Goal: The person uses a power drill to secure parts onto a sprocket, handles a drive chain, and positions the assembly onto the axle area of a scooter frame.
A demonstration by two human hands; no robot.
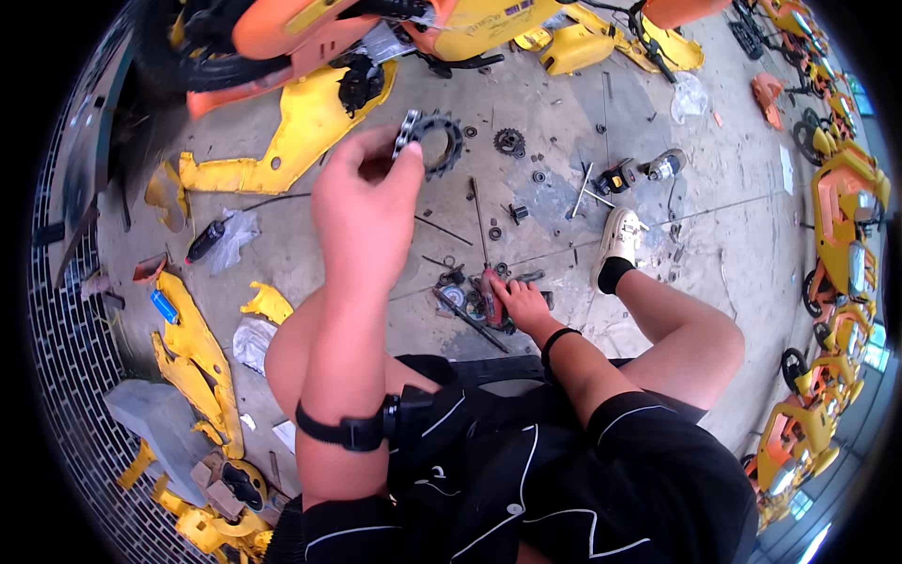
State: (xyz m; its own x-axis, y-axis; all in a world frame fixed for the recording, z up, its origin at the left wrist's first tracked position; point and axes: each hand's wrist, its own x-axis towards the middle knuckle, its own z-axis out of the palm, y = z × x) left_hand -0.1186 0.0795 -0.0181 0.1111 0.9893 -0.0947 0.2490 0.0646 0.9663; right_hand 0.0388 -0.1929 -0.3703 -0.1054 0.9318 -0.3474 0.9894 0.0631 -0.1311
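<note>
My left hand (362, 211) is raised, its thumb and fingers pinching a dark toothed sprocket ring (458, 150). A short piece of silver roller chain (407, 130) shows beside the ring at the fingertips. Low near the floor, my right hand (526, 305) has its fingers stretched out, the tips against the red handle of a screwdriver (490, 287). That screwdriver's long shaft points away from me along the floor. Around it lie small dark metal parts and a dark rod (472, 320). Farther off rests another dark sprocket (509, 142).
An orange and yellow scooter (395, 38) stands at the far side, with a yellow body panel (291, 132) beneath it. A T-handled wrench (584, 193), a power tool (617, 176) and a bottle (207, 241) lie around. Yellow scooters (836, 216) line the right side.
</note>
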